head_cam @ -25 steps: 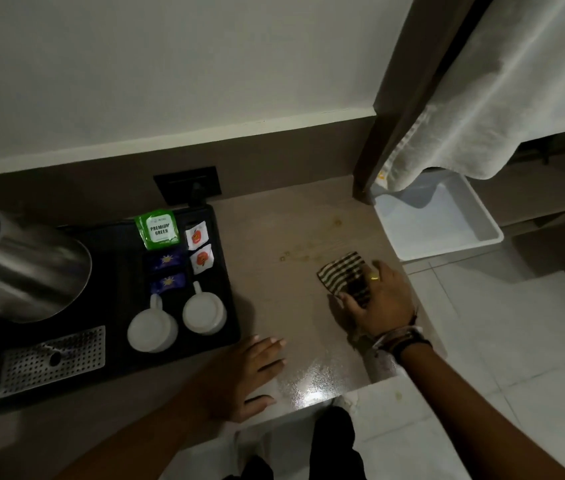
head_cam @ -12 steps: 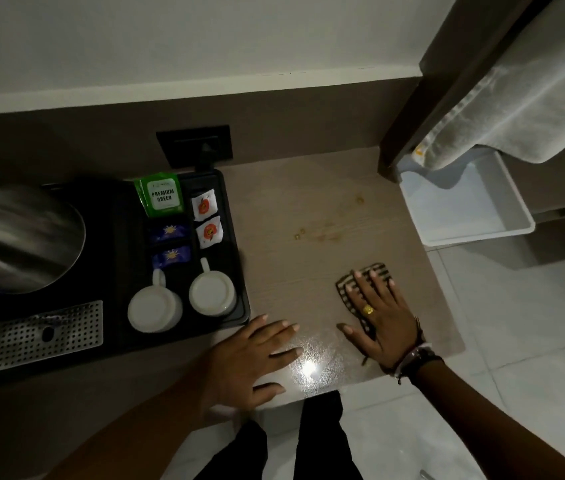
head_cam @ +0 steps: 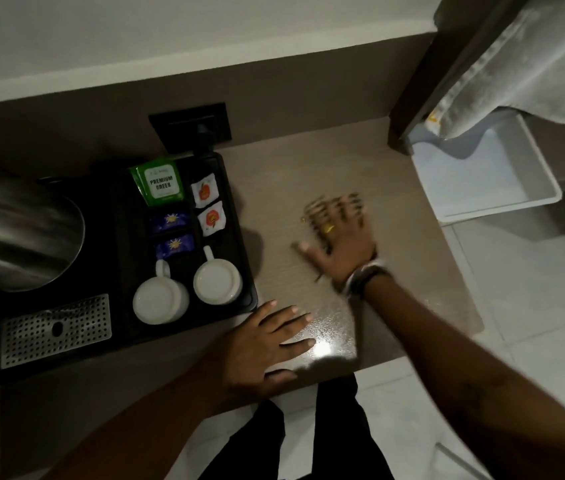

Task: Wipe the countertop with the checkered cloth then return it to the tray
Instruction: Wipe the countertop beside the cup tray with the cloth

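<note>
Cloth (head_cam: pixel 334 206) lies flat under right hand (head_cam: pixel 341 244), fingers (head_cam: pixel 345 211) spread to press it while wiping the table (head_cam: pixel 308 168); left hand (head_cam: pixel 267 344), open and empty, steadies the person.

Hotel room: tea tray (head_cam: pixel 239 188), kettle (head_cam: pixel 21 233), sachets (head_cam: pixel 159 181), cups (head_cam: pixel 159 299).

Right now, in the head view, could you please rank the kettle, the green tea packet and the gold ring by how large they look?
1. Kettle, largest, though partly cut off and nearer the camera.
2. Green tea packet.
3. Gold ring, smallest.
</note>
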The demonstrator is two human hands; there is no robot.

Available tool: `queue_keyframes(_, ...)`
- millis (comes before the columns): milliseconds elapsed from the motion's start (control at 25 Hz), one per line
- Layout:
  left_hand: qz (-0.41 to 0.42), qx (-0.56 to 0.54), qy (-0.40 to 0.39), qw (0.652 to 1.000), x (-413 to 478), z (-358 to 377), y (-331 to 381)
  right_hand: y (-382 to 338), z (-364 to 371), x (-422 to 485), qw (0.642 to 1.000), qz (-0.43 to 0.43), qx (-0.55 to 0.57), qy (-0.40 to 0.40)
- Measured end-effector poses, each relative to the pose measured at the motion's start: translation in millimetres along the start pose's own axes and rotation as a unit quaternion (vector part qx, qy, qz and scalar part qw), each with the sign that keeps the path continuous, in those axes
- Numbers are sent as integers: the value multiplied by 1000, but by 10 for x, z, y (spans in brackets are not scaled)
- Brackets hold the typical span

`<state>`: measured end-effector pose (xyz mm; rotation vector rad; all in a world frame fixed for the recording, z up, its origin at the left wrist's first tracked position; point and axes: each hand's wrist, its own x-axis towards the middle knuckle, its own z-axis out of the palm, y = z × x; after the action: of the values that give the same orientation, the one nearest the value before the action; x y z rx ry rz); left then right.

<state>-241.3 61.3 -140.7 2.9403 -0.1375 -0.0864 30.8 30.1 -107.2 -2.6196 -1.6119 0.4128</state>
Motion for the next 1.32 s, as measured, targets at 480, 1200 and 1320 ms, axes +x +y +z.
queue_keyframes(480,-10,-43,4,999,-25,415,-71,434,-386,977,995,90,25,38)
queue_keyframes(1200,6,-46,-10,999,-24,19,-37,-555,-132,759,975,-211,-61,-12)
queue_keyframes(1320,-7,-62,-3,998,-7,-29,-5,-259,147,-254,947,-311,-73,-29)
